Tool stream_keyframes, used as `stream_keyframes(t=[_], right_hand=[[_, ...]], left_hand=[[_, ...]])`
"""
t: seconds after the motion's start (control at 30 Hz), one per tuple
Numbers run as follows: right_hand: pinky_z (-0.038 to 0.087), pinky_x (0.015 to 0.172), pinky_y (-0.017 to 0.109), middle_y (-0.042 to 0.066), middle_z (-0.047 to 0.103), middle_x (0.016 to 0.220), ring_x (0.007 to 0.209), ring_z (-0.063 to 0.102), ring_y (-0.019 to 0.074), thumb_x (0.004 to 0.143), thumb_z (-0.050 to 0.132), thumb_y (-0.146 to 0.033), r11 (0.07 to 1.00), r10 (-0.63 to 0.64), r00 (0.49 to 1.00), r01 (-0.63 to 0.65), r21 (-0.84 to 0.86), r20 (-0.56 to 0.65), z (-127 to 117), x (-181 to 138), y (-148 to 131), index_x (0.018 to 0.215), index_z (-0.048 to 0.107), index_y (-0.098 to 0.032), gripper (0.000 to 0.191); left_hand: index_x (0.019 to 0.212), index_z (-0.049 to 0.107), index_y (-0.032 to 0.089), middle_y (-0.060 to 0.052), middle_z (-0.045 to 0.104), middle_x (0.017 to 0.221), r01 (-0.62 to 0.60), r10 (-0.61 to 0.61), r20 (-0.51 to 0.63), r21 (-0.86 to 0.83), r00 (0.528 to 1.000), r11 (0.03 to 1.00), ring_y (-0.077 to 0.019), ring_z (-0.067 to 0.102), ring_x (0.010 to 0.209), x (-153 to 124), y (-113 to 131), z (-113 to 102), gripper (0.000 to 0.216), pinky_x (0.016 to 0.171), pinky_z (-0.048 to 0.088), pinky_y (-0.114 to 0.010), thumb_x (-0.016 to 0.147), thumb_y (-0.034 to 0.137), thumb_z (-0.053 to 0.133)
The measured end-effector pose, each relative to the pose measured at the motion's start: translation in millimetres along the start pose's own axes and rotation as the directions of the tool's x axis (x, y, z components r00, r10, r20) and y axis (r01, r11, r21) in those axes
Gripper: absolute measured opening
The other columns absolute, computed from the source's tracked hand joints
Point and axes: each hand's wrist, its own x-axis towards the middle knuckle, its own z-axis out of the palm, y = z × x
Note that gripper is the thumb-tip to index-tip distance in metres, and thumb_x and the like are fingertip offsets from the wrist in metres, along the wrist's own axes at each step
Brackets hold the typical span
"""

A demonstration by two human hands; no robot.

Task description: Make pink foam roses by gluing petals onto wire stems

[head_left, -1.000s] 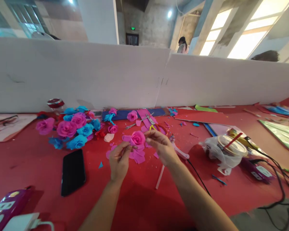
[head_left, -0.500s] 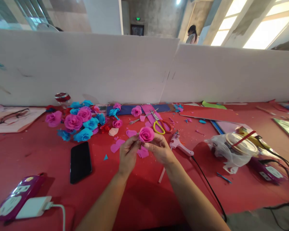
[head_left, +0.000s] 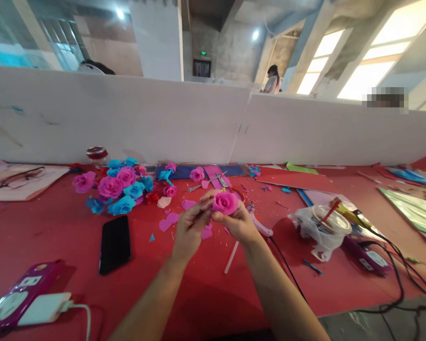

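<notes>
Both hands hold a pink foam rose (head_left: 225, 202) just above the red table (head_left: 57, 237). My left hand (head_left: 190, 227) pinches its left side with fingers closed. My right hand (head_left: 238, 221) cups it from below and the right, fingers wrapped round it. Loose pink petal cut-outs (head_left: 170, 219) lie on the table under and left of the hands. A white-and-pink glue gun (head_left: 261, 226) lies just right of my right hand, partly hidden by it.
A heap of pink and blue foam roses (head_left: 117, 187) lies at the left, a black phone (head_left: 115, 244) in front of it. A purple power strip (head_left: 14, 300) sits near left. A cup in a plastic bag (head_left: 323, 227) and cables (head_left: 394, 265) lie right. White partition behind.
The hands have drawn closer round the rose and lifted it slightly; my right hand now cups it instead of touching it with fingertips. The camera view shifted.
</notes>
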Motion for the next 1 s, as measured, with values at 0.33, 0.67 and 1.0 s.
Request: stream_keyframes(t=[0.33, 0.67, 1.0], right_hand=[[0.05, 0.091, 0.037, 0.007, 0.068, 0.105, 0.098, 0.063, 0.0212, 0.079, 0.071, -0.037, 0.968, -0.106, 0.985, 0.071, -0.239, -0.136, 3, -5, 15, 0.091, 0.073, -0.023, 0.019], [0.049, 0.084, 0.038, 0.007, 0.071, 0.088, 0.088, 0.063, 0.022, 0.08, 0.07, -0.03, 0.891, -0.249, 0.945, 0.138, -0.433, -0.21, -6, -3, 52, 0.084, 0.075, -0.025, 0.008], [0.05, 0.085, 0.038, 0.006, 0.074, 0.098, 0.094, 0.066, 0.0219, 0.084, 0.065, -0.022, 0.859, -0.262, 0.943, 0.132, -0.495, -0.204, -7, -10, 63, 0.091, 0.075, -0.026, 0.012]], left_hand=[[0.094, 0.074, 0.024, -0.005, 0.072, 0.098, -0.166, 0.21, -0.083, 0.363, 0.974, 0.917, -0.0198, 0.065, 0.094, 1, -21, -7, 0.017, 0.087, 0.049, -0.033, 0.084, 0.03, 0.062], [0.09, 0.075, 0.025, -0.003, 0.072, 0.087, -0.342, 0.414, -0.057, 0.47, 0.909, 0.814, -0.0186, 0.06, 0.085, 12, -55, -28, 0.013, 0.079, 0.049, -0.033, 0.083, 0.026, 0.064], [0.083, 0.074, 0.021, -0.002, 0.072, 0.075, -0.276, 0.367, -0.046, 0.575, 0.929, 0.77, -0.0162, 0.065, 0.068, 4, -50, -24, 0.014, 0.069, 0.053, -0.029, 0.083, 0.022, 0.06]])
